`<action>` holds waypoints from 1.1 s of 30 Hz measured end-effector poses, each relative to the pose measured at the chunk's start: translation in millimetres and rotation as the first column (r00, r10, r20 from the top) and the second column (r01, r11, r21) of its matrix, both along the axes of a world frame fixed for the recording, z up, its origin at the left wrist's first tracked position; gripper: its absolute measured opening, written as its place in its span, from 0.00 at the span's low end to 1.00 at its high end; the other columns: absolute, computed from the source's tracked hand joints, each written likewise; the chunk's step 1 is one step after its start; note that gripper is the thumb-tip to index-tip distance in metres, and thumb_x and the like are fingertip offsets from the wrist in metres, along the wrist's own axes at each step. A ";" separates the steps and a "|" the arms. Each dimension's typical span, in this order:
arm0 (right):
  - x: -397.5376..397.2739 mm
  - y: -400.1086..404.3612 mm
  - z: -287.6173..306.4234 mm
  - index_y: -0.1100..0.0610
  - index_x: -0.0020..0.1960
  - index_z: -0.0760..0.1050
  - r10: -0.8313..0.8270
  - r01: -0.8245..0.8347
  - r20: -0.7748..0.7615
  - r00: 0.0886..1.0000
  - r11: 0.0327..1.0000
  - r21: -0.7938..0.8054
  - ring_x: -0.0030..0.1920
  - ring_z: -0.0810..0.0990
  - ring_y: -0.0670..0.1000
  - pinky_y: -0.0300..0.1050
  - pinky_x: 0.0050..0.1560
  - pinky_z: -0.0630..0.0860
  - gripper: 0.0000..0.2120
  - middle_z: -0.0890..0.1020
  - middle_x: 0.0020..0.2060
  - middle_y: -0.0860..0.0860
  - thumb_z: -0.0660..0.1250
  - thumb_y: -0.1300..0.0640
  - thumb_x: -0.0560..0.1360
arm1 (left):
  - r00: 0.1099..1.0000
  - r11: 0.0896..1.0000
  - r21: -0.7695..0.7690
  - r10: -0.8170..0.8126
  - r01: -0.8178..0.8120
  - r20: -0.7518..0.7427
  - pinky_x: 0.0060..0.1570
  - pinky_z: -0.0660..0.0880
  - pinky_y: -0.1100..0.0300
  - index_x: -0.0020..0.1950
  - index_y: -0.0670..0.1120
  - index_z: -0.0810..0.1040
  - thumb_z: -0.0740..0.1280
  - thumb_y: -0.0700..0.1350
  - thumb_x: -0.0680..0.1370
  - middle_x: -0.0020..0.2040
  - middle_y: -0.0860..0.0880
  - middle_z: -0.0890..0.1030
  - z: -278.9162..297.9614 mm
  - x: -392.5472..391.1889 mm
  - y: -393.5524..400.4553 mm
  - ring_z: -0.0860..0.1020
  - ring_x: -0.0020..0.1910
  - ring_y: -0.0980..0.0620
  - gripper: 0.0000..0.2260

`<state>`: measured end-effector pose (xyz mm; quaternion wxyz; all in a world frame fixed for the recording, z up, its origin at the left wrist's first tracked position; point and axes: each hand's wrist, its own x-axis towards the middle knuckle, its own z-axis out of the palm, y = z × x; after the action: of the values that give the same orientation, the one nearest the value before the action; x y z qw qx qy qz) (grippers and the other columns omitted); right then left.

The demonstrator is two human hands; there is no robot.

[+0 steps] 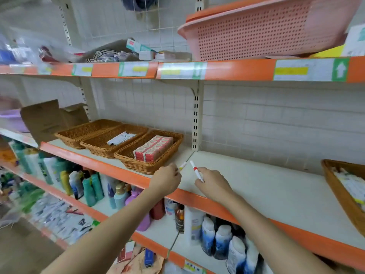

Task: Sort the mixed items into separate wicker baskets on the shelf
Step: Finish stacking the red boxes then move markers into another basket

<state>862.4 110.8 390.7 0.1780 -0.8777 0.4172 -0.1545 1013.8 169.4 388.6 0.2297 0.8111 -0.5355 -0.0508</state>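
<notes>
Pinched in each hand at frame centre is 1 pen: left hand (166, 179) holds a yellow-banded pen (182, 166), right hand (212, 182) a red-banded pen (196, 171). Probably mid-sort; next, reaching the middle wicker basket (102, 143).

The middle shelf (256, 186) lies bare from the upright post (196, 119) rightward to the wicker basket at the far right (335, 186), a wide open stretch with the upper shelf (237, 71) well above it, so a hand passes in freely from the front. Left of the post, three wicker baskets stand touching side by side: the nearest (138, 165) packed with red boxes (154, 148), the middle one (98, 145) holding a few white pens (120, 138), the farthest (75, 135) open inside. A cardboard box (45, 119) blocks the far left. Both hands (166, 180) (214, 184) hover at the shelf's front edge, just beside the nearest basket
</notes>
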 end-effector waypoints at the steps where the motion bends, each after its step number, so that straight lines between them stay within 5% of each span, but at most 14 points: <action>1: 12.4 2.0 1.1 0.56 0.64 0.70 0.010 -0.010 -0.001 1.000 1.000 0.002 0.40 0.73 0.56 0.45 0.33 0.64 0.16 0.74 0.41 0.53 0.58 0.56 0.77 | 1.000 1.000 0.003 0.002 -0.002 -0.001 0.43 0.69 0.55 0.58 0.40 0.74 0.57 0.45 0.80 0.54 0.39 0.79 -0.1 11.4 3.2 0.77 0.53 0.38 0.12; 7: 72.8 -5.1 7.2 0.55 0.64 0.69 0.035 -0.034 0.037 0.999 0.999 -0.011 0.44 0.77 0.58 0.48 0.40 0.71 0.15 0.78 0.46 0.55 0.57 0.55 0.78 | 1.000 0.998 -0.057 0.023 -0.024 -0.019 0.36 0.66 0.55 0.51 0.42 0.74 0.56 0.48 0.81 0.43 0.43 0.79 3.9 70.7 -2.9 0.78 0.45 0.40 0.11; 11: 115.2 -30.9 11.1 0.53 0.64 0.69 0.063 -0.061 0.060 0.996 0.997 -0.040 0.44 0.77 0.57 0.46 0.39 0.70 0.15 0.78 0.45 0.54 0.57 0.54 0.78 | 0.996 0.990 -0.112 0.083 -0.086 -0.033 0.38 0.66 0.55 0.46 0.42 0.73 0.55 0.48 0.81 0.46 0.41 0.81 9.3 104.3 -20.2 0.77 0.46 0.40 0.13; 18: 187.3 -66.9 18.6 0.53 0.67 0.70 0.121 -0.113 0.092 0.988 0.990 -0.085 0.47 0.79 0.58 0.45 0.37 0.70 0.18 0.81 0.50 0.55 0.59 0.52 0.78 | 0.987 0.980 -0.116 0.161 -0.159 0.013 0.31 0.66 0.57 0.53 0.46 0.73 0.56 0.50 0.81 0.40 0.49 0.77 20.7 164.5 -41.4 0.75 0.39 0.49 0.10; 24: 247.9 -77.0 16.3 0.53 0.60 0.71 0.148 -0.142 0.078 0.986 0.987 -0.072 0.42 0.79 0.55 0.44 0.33 0.68 0.11 0.80 0.44 0.52 0.59 0.53 0.78 | 0.982 0.975 -0.118 0.186 -0.187 -0.020 0.36 0.70 0.56 0.54 0.44 0.74 0.57 0.49 0.80 0.44 0.45 0.80 20.0 225.9 -47.9 0.77 0.41 0.45 0.11; 28: 293.9 -71.7 12.7 0.51 0.66 0.70 0.118 -0.115 0.084 0.989 0.992 -0.044 0.40 0.77 0.53 0.43 0.30 0.65 0.17 0.79 0.43 0.51 0.60 0.54 0.77 | 0.985 0.978 -0.117 0.171 -0.172 -0.019 0.37 0.67 0.57 0.57 0.43 0.75 0.56 0.50 0.82 0.44 0.44 0.79 18.6 279.0 -51.6 0.76 0.43 0.44 0.14; 33: 360.4 -62.4 12.7 0.51 0.68 0.69 0.047 -0.045 0.099 0.994 0.999 -0.019 0.49 0.79 0.58 0.47 0.43 0.75 0.20 0.81 0.50 0.55 0.60 0.54 0.76 | 0.989 0.986 -0.082 0.142 -0.145 -0.044 0.34 0.66 0.58 0.53 0.45 0.75 0.59 0.48 0.78 0.40 0.45 0.79 18.7 350.6 -51.1 0.77 0.41 0.42 0.09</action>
<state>1222.7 48.5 403.3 0.1946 -0.8797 0.3863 -0.1974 1364.4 118.3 407.4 0.2770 0.8359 -0.4731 -0.0268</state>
